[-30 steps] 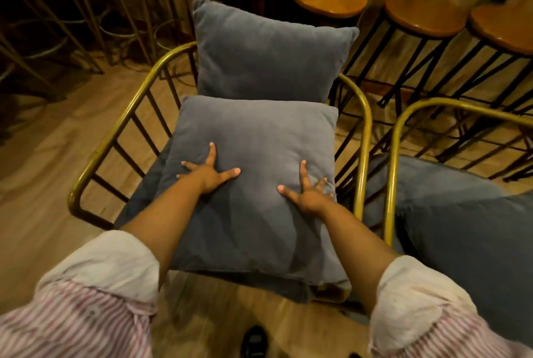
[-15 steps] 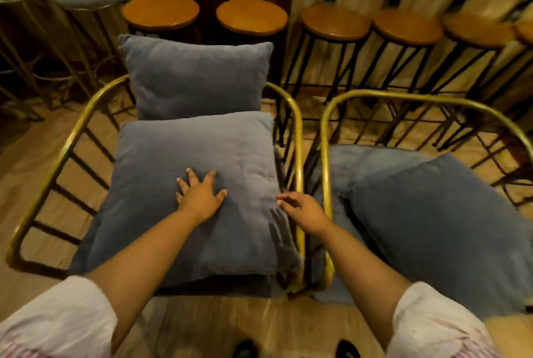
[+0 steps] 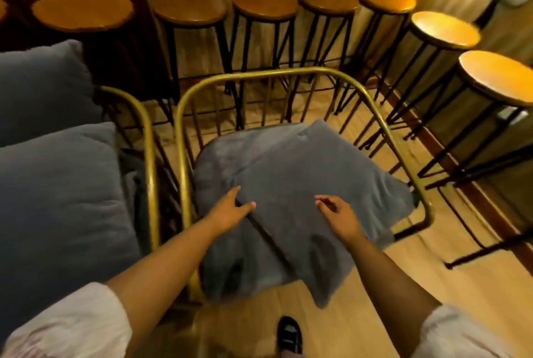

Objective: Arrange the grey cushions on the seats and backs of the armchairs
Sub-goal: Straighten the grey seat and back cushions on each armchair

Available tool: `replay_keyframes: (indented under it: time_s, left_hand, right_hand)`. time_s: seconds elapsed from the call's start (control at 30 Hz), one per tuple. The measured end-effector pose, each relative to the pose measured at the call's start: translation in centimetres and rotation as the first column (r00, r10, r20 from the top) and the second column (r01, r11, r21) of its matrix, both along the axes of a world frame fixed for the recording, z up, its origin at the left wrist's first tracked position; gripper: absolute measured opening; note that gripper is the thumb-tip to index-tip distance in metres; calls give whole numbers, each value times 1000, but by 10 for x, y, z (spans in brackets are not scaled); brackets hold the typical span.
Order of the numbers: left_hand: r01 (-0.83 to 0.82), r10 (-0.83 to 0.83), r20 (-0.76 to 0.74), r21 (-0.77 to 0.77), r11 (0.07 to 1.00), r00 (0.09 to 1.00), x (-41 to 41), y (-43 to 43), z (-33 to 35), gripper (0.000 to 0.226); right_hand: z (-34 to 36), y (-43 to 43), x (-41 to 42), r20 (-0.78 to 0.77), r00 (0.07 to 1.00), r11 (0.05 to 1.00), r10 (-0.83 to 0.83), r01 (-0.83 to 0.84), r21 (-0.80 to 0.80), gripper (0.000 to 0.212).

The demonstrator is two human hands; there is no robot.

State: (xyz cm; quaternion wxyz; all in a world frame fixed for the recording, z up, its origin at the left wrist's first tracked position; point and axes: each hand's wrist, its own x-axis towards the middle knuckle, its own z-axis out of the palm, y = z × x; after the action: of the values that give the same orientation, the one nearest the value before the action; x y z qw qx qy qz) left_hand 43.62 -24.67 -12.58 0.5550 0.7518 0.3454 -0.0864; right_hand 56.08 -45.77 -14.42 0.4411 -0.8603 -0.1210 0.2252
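Reaching for the crooked soft grey square cushion (image 3: 317, 193) lying flat on the gold metal armchair (image 3: 386, 126). Left hand (image 3: 227, 210) and right hand (image 3: 340, 216) spread wide, holding nothing. Next: grab 1 cushion, stand it against the back.

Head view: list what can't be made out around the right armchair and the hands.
- Seat pad of the right armchair: mostly covered by the skewed loose cushion.
- Left hand and right hand: motion blur hides whether they touch the cushion.
- Left armchair's cushions: cut off by the left edge.
- Shoe: cut off by the bottom edge.
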Motion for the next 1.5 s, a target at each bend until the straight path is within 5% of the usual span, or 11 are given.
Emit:
replay_keyframes:
  time_s: [0.17, 0.33, 0.43, 0.53, 0.73, 0.93, 1.1, 1.27, 1.5]
  left_hand:
    - [-184, 165, -115, -178, 967, 979, 68, -53, -54, 70]
    - [-475, 451, -155, -366, 800, 879, 95, -91, -112, 62]
    - [-571, 554, -173, -411, 711, 814, 100, -98, -151, 80]
    - [-663, 616, -266, -429, 613, 742, 102, -101, -176, 104]
    - [-768, 714, -316, -414, 489, 625, 115, -103, -208, 97]
    - [-790, 807, -108, -316, 526, 580, 131, -92, -193, 85]
    - [-697, 716, 40, -197, 689, 697, 135, -43, -169, 77]
    - [-547, 553, -11, -160, 821, 833, 129, -10, -162, 82]
    - [-560, 566, 33, -109, 821, 824, 111, -19, -167, 75]
  right_hand:
    - [-23, -62, 95, -1, 998, 989, -70, 70, -132, 28]
    - [-45, -78, 185, 55, 996, 956, -70, 83, -280, 39]
    - [-63, -68, 227, 88, 995, 922, -40, 70, -380, 63]
    - [-81, -59, 257, -12, 1000, 906, 7, -11, -424, 88]
    - [-111, -62, 297, -299, 946, 951, -126, 29, -307, 106]
    - [-111, -61, 302, -288, 937, 956, -195, 116, -270, 92]
    - [-117, -57, 271, -283, 907, 947, -311, 271, -171, 95]
    - [-142, -71, 226, -330, 853, 914, -404, 395, -98, 100]
    - [-146, -72, 215, -292, 859, 907, -421, 397, -140, 113]
